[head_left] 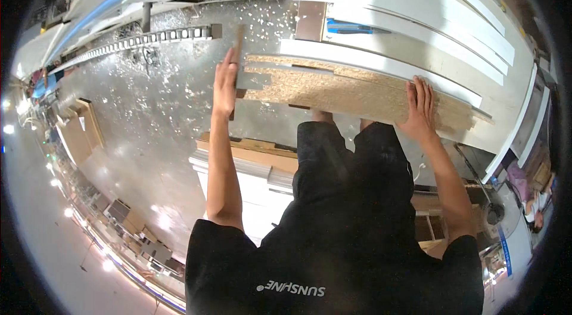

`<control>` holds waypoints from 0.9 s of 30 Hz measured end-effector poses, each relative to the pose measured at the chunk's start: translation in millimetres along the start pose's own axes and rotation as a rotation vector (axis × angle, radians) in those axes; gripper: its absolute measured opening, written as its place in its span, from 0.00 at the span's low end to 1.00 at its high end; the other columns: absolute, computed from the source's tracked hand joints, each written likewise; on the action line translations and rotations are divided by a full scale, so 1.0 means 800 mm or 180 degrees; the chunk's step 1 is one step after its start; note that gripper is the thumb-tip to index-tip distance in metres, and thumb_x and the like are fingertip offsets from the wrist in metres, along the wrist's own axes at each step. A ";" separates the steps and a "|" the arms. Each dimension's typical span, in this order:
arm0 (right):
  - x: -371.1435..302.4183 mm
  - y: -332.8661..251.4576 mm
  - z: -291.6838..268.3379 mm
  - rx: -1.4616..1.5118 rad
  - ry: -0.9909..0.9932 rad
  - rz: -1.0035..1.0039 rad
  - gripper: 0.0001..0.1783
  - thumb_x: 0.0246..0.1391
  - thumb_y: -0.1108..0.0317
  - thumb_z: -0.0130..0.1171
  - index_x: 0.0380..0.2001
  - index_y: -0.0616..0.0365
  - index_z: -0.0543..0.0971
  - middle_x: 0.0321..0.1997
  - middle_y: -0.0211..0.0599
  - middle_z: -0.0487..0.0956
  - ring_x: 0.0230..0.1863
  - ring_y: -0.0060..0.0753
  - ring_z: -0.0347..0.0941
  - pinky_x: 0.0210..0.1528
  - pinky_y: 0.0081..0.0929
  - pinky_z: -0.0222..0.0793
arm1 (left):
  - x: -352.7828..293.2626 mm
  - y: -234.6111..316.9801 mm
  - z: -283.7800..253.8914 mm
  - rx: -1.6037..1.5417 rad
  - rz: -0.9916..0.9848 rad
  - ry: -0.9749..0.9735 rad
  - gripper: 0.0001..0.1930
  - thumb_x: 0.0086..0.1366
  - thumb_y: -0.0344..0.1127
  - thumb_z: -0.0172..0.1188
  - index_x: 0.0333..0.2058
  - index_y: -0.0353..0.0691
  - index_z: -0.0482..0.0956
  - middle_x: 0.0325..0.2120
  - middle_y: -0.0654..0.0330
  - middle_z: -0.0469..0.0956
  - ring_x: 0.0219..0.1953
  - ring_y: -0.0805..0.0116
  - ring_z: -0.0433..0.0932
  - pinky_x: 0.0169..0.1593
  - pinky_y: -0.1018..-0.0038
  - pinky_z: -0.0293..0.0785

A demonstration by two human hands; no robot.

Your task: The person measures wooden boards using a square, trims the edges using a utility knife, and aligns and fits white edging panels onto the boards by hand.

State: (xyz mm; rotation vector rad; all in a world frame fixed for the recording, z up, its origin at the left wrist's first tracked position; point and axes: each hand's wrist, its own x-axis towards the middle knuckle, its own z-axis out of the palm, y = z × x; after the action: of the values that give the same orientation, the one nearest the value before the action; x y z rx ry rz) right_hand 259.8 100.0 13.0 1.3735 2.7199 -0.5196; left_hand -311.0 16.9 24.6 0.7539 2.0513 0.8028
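Both hands flat, fingers extended — left hand [225, 84], right hand [420, 109] — pressing the chipboard panel's [345, 90] ends.

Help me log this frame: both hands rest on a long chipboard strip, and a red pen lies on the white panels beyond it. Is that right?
Not quite. The pen-like tool on the white panels is blue, not red, as the head view shows. The rest holds: the left hand presses the strip's end and the right hand lies flat on the long chipboard strip.

Black short-sleeved t-shirt [333, 255] with white lettering across it, black trousers [351, 160], bare forearms, no gloves on either hand.
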 end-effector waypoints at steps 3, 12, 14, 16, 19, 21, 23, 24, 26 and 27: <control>0.009 -0.011 -0.007 -0.0007 -0.0093 -0.0090 0.78 0.39 0.52 0.87 0.85 0.56 0.48 0.89 0.54 0.44 0.89 0.64 0.38 0.88 0.65 0.33 | -0.001 -0.001 0.011 -0.0120 0.0343 -0.0145 0.31 0.87 0.54 0.44 0.73 0.35 0.72 0.61 0.50 0.79 0.65 0.59 0.75 0.71 0.64 0.66; -0.006 -0.010 -0.003 -0.0137 -0.0378 0.0077 0.79 0.43 0.48 0.85 0.86 0.58 0.41 0.90 0.56 0.39 0.90 0.62 0.32 0.88 0.62 0.31 | -0.007 -0.050 0.026 -0.0554 0.0291 -0.0248 0.29 0.89 0.51 0.40 0.63 0.29 0.77 0.47 0.54 0.80 0.50 0.65 0.76 0.58 0.68 0.72; -0.010 -0.007 -0.002 -0.0048 -0.0304 0.0144 0.79 0.44 0.46 0.84 0.86 0.57 0.42 0.90 0.56 0.39 0.90 0.63 0.32 0.88 0.62 0.31 | -0.012 -0.047 0.044 -0.0317 0.0560 -0.0200 0.27 0.88 0.49 0.45 0.65 0.29 0.76 0.51 0.53 0.77 0.55 0.61 0.76 0.63 0.68 0.70; -0.015 -0.005 -0.006 0.0046 -0.0229 0.0214 0.78 0.44 0.44 0.83 0.86 0.57 0.42 0.90 0.57 0.39 0.90 0.63 0.31 0.88 0.63 0.30 | -0.016 -0.041 0.064 -0.0047 0.0869 -0.0173 0.25 0.87 0.47 0.48 0.65 0.30 0.77 0.52 0.52 0.78 0.56 0.58 0.77 0.64 0.66 0.70; -0.030 -0.002 -0.023 0.0141 -0.0269 0.0253 0.72 0.52 0.41 0.79 0.86 0.57 0.45 0.90 0.58 0.39 0.90 0.64 0.32 0.88 0.63 0.31 | -0.021 -0.033 0.094 0.0138 0.1138 -0.0166 0.21 0.83 0.42 0.58 0.61 0.30 0.80 0.54 0.48 0.78 0.57 0.52 0.78 0.67 0.63 0.70; -0.044 0.014 -0.036 0.0023 0.0115 0.0461 0.64 0.61 0.39 0.73 0.85 0.59 0.49 0.89 0.60 0.42 0.88 0.66 0.37 0.86 0.64 0.34 | -0.024 -0.037 0.099 0.0238 0.1065 -0.0023 0.20 0.82 0.41 0.57 0.59 0.29 0.81 0.53 0.48 0.78 0.55 0.52 0.78 0.65 0.61 0.71; -0.059 0.051 -0.028 0.0062 0.0683 0.1139 0.60 0.59 0.47 0.74 0.83 0.60 0.54 0.88 0.59 0.45 0.87 0.65 0.41 0.86 0.61 0.39 | -0.016 -0.066 0.079 0.0366 0.0741 -0.0086 0.18 0.82 0.39 0.57 0.56 0.29 0.82 0.52 0.48 0.78 0.52 0.54 0.78 0.62 0.62 0.72; -0.076 0.079 -0.022 0.0171 0.1303 0.1739 0.57 0.57 0.54 0.76 0.82 0.62 0.58 0.87 0.59 0.49 0.86 0.65 0.45 0.85 0.58 0.43 | -0.020 -0.054 0.083 0.0228 0.0917 -0.0088 0.18 0.82 0.39 0.57 0.56 0.29 0.82 0.51 0.49 0.78 0.51 0.55 0.77 0.61 0.63 0.72; -0.120 0.143 -0.022 0.0087 0.1768 0.2444 0.51 0.60 0.58 0.72 0.80 0.61 0.60 0.85 0.59 0.53 0.85 0.64 0.48 0.84 0.59 0.46 | -0.024 -0.035 0.085 0.0027 0.1162 -0.0023 0.18 0.82 0.39 0.56 0.57 0.29 0.81 0.50 0.50 0.79 0.51 0.57 0.76 0.61 0.64 0.71; -0.143 0.172 -0.027 0.0128 0.2227 0.3051 0.46 0.62 0.62 0.69 0.79 0.60 0.63 0.83 0.58 0.57 0.83 0.63 0.52 0.84 0.59 0.48 | -0.021 -0.036 0.088 -0.0041 0.1230 0.0023 0.19 0.83 0.40 0.56 0.58 0.29 0.81 0.49 0.50 0.79 0.52 0.58 0.76 0.61 0.64 0.70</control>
State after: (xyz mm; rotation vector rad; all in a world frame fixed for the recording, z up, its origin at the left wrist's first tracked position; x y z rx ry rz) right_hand 439.8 94.4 17.9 2.9747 1.9329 0.0066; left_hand -250.5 6.1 -23.5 1.1623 1.9295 1.0298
